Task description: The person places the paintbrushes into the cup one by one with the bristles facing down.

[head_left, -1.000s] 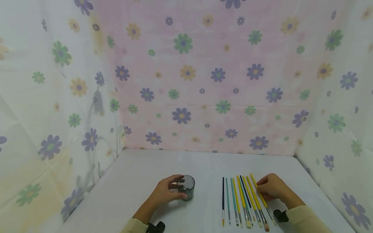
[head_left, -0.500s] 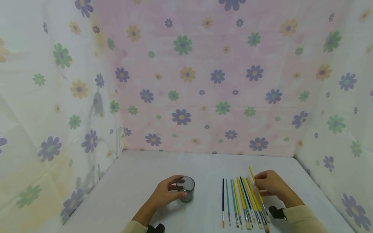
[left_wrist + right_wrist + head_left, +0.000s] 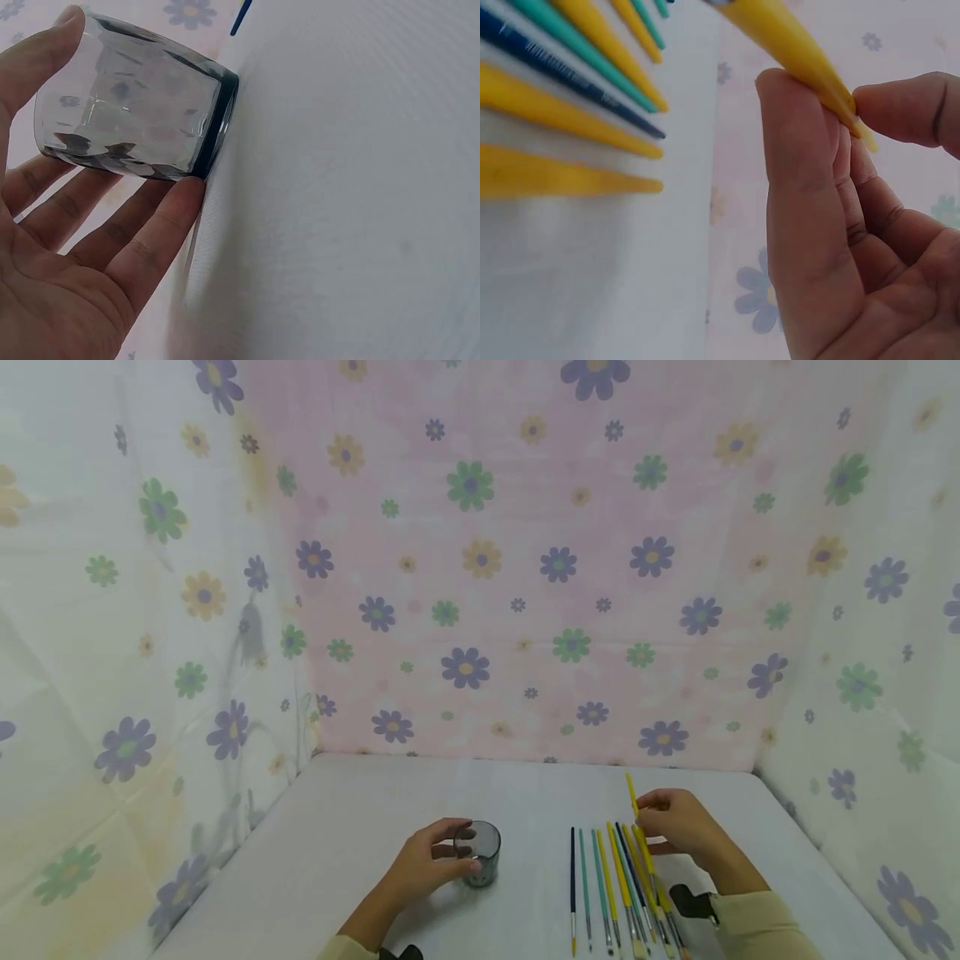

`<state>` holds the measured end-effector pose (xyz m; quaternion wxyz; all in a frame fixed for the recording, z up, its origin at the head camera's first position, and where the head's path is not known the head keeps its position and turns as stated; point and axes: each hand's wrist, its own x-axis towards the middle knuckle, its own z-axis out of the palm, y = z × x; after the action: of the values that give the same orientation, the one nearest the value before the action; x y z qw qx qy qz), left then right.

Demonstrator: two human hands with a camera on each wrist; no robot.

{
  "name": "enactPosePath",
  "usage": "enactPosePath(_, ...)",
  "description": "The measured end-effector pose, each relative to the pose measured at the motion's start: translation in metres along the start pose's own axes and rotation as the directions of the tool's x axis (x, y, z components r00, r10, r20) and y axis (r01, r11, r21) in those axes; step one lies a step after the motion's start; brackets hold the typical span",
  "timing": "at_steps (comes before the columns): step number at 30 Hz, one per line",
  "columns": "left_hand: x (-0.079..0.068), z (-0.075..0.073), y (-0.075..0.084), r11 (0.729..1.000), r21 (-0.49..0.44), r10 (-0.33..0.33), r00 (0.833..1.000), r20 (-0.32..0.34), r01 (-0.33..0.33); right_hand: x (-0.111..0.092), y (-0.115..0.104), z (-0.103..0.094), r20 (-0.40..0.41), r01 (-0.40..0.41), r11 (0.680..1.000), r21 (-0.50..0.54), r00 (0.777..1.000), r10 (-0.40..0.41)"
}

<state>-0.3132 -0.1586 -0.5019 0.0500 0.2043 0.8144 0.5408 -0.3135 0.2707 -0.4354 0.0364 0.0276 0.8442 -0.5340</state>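
Note:
A clear, grey-tinted drinking glass stands upright on the white table at the middle front. My left hand holds it from the left side, thumb and fingers around its wall; the left wrist view shows fingertips against the glass. My right hand pinches a yellow-handled paintbrush between thumb and fingers, above the right end of a row of brushes. In the right wrist view the held paintbrush is lifted off the table. Its bristle end is hard to tell from the brushes below.
Several paintbrushes with navy, teal and yellow handles lie side by side, bristles toward me, among them a navy one at the left end. The white table meets flower-printed cloth at the back and sides.
My right hand has lifted the yellow paintbrush from the right end of the row and moved it up and leftward. The left hand has stayed on the glass.

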Motion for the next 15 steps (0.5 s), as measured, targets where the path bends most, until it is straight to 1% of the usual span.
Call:
enactPosePath(3, 0.001, -0.003, 0.000, 1.000, -0.015, -0.005, 1.000, 0.019, 0.005, -0.001, -0.007, 0.003, 0.005, 0.029, 0.999, 0.017, 1.000, -0.029)
enactPosePath(6, 0.003, -0.006, 0.003, 0.999, -0.046, -0.002, 0.998, 0.059, 0.004, -0.002, -0.014, 0.006, 0.001, 0.045, 0.998, 0.036, 0.999, -0.046)
enactPosePath(11, 0.007, -0.011, 0.011, 0.991, -0.129, -0.028, 0.990, 0.138, 0.046, -0.003, -0.028, 0.011, -0.005, 0.077, 0.992, 0.097, 0.997, -0.077)
enactPosePath(15, 0.010, -0.012, 0.014, 0.985, -0.159, -0.036, 0.983, 0.182, 0.065, -0.003, -0.038, 0.016, -0.013, 0.106, 0.986, 0.130, 0.994, -0.105)
